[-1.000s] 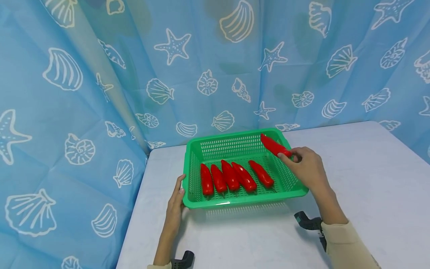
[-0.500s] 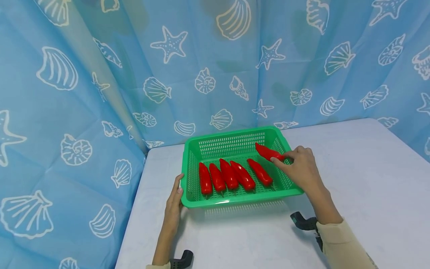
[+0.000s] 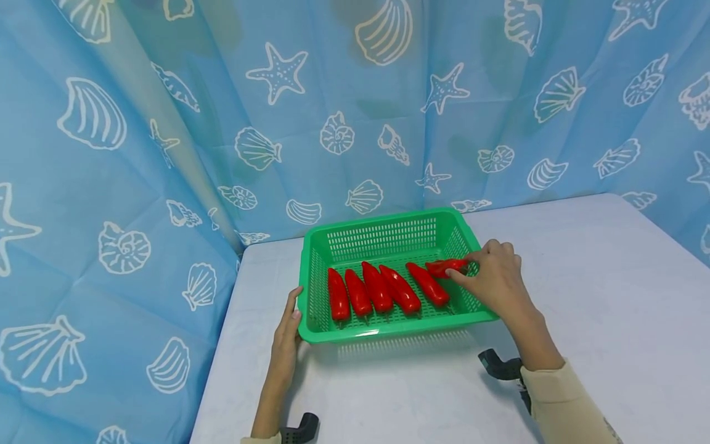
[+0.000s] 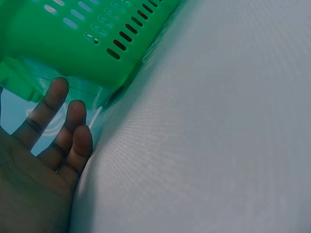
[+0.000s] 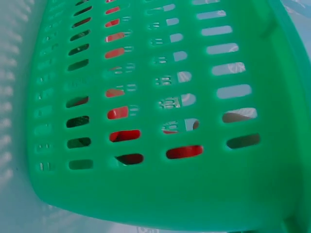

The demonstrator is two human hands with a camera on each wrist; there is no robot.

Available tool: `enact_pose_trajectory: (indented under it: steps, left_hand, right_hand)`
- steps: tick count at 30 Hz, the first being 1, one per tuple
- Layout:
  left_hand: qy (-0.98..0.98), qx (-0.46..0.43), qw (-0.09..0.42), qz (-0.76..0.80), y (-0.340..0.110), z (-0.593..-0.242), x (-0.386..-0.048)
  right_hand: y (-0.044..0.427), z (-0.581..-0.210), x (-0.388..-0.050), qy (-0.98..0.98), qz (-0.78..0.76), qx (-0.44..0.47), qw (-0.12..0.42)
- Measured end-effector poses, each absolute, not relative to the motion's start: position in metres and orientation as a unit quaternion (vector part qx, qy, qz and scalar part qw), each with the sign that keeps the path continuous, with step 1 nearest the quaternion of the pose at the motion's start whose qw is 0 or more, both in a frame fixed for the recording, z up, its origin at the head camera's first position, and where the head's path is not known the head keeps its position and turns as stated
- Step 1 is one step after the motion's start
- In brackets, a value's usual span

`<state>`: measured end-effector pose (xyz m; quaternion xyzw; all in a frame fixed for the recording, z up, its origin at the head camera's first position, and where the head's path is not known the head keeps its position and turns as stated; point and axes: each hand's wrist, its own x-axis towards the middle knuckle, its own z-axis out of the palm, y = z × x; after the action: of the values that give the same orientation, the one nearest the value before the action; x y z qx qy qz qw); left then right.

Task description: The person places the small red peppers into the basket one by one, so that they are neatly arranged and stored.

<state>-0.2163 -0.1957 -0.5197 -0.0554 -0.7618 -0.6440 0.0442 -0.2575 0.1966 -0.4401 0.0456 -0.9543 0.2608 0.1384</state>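
Note:
My right hand (image 3: 499, 280) reaches over the right side of a green plastic basket (image 3: 388, 333) and pinches a red pepper (image 3: 437, 269) between thumb and fingers, low inside the basket. Just left of it lies another red pepper (image 3: 428, 285), and several more red peppers (image 3: 339, 296) lie side by side toward the left. At the basket's left rim, my left hand (image 3: 285, 348) touches the edge with loosely extended fingers. In the left wrist view those fingers (image 4: 75, 116) lie below the basket wall (image 4: 73, 58). The right wrist view has only the slotted basket wall (image 5: 121, 189), with red showing through.
The basket stands on a white-covered table (image 3: 399, 394). Behind and to the left hangs a blue curtain (image 3: 327, 74) with white shell and starfish prints. A dark wrist mount (image 3: 501, 365) sits on the right forearm, another (image 3: 302, 428) on the left.
My right hand has lowered the held pepper from above the basket's right side down into it, moving slightly left. The left hand stays at the left rim. The view has shifted slightly.

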Motion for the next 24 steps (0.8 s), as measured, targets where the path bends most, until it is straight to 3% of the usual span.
enact_pose_trajectory:
  steps: [13,24]
  left_hand:
    - [-0.760,-0.049,0.041,-0.646,-0.200,-0.517,-0.215]
    - [-0.758,-0.060,0.043,-0.648,-0.199,-0.519,-0.215]
  right_hand:
    - [0.201,-0.438,-0.258,-0.945,0.295,0.072,0.122]
    - [0.213,-0.433,-0.253,-0.906,0.367,0.063,0.200]
